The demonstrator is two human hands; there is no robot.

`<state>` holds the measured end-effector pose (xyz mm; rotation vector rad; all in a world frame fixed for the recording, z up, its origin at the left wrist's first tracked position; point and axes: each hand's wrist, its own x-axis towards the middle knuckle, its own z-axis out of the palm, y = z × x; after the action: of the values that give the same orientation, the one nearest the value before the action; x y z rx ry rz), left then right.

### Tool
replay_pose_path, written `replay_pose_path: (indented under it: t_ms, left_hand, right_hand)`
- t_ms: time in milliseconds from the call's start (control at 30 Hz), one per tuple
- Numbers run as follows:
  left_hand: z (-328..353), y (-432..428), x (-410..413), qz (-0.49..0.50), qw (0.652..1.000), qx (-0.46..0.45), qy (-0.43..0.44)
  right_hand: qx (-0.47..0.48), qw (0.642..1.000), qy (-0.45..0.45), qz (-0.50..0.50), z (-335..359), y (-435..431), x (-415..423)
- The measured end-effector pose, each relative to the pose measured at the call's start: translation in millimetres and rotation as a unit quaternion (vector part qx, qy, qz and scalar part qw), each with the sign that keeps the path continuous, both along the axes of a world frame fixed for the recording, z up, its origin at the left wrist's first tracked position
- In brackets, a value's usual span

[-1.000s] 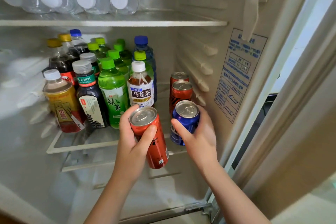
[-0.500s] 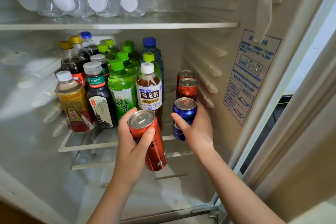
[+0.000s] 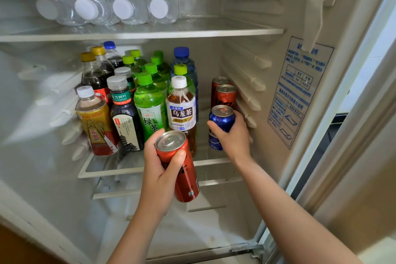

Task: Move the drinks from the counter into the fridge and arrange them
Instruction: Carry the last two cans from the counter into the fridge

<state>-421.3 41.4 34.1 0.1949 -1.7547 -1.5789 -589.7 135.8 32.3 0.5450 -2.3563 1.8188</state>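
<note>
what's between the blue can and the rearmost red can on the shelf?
One more red can, upright, just behind the blue can and in front of the rearmost red can. Seen in the head view.

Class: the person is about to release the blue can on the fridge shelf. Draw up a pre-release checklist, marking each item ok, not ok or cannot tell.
1. Right hand grips the blue can: ok.
2. Blue can upright: ok.
3. Blue can lined up in front of the rear red cans: ok.
4. Blue can's base resting on the shelf: cannot tell.
5. Blue can apart from the oolong tea bottle: ok, a gap shows.
6. Left hand holds the red can securely: ok, fingers wrapped round it, can tilted, in front of the shelf.
</note>
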Motion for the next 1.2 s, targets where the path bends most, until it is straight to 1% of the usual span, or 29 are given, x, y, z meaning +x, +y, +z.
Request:
replay_pose_path:
  t_ms: [133,233,333,467,733,1033,1200]
  left_hand:
    - [-1,4,-7,-0.011,1.000,0.007,-0.008]
    - [-2,9,-17,-0.018,1.000,0.008,-0.008]
    - [-3,16,-31,-0.041,0.999,-0.012,0.001]
    - [-2,29,-57,-0.053,0.998,-0.037,-0.004]
    - [0,43,-100,-0.023,0.997,-0.073,-0.002]
    - [-3,49,-123,0.024,0.994,-0.109,-0.004]
    - [-4,41,-138,0.052,0.991,-0.120,0.000]
  right_hand:
    - [-0.078,0.995,-0.049,0.031,-1,12,13]
    - [-0.115,0.989,-0.089,-0.011,-8,33,32]
    - [-0.110,0.988,-0.094,-0.051,-21,56,55]
    - [-0.087,0.992,-0.078,-0.043,-34,75,77]
    - [-0.076,0.993,-0.090,-0.021,-44,88,89]
    - [-0.099,0.989,-0.109,-0.009,-41,86,84]
    - [-0.102,0.989,-0.105,0.003,-42,86,83]
